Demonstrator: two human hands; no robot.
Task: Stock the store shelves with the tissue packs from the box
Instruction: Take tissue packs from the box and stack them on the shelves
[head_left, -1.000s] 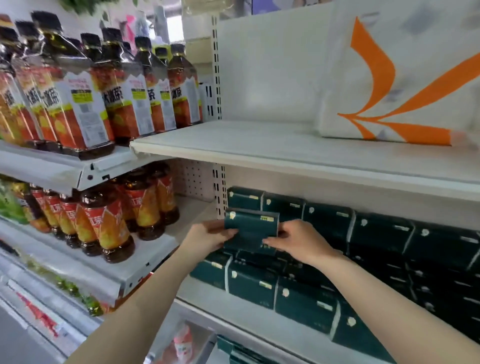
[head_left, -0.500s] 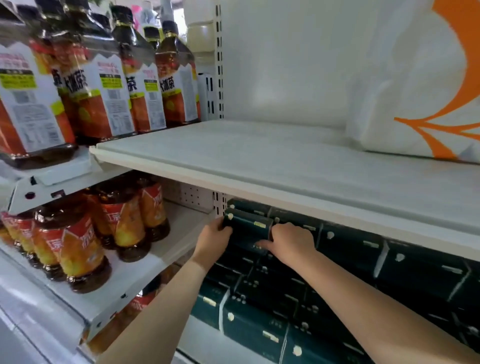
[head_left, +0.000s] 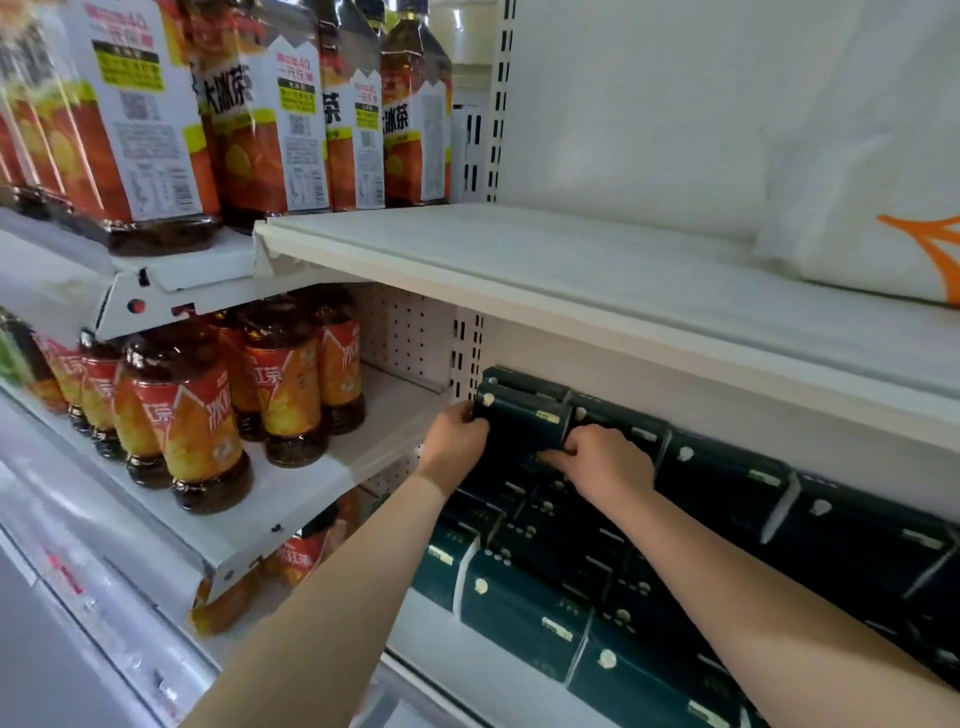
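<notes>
Tissue pack (head_left: 522, 423) — dark green, box-shaped, soft wrap with a small pale round mark at its left corner and a small pale label near its right edge. It sits at the top left of the stack, on other packs and in front of another at the back, just beside the slotted upright (head_left: 467, 358) and close under the white shelf board (head_left: 519, 254).

Left hand (head_left: 454, 439): at the pack's left end, fingers curled round that end and gripping it, forearm rising from the lower left.

Right hand (head_left: 608, 462): at the pack's lower right corner, back of the hand up, fingers bent onto the pack and grasping it; the forearm runs across the stack from the lower right and hides several packs.

Stacked tissue packs (head_left: 727, 483): same dark green wrap, in rows filling the bay to the right and below, in several layers.

On the shelf board, far right: a white bag (head_left: 883, 208) — soft, crinkled, with an orange mark.

Left bay, upper shelf: large tea bottles (head_left: 260, 130), amber liquid, dark caps, orange and white labels, standing upright in close rows.

Left bay, lower shelf (head_left: 291, 499): small tea bottles (head_left: 192, 426), amber, red-orange labels, upright, well apart from the hands. Back panel behind them is perforated white metal.
</notes>
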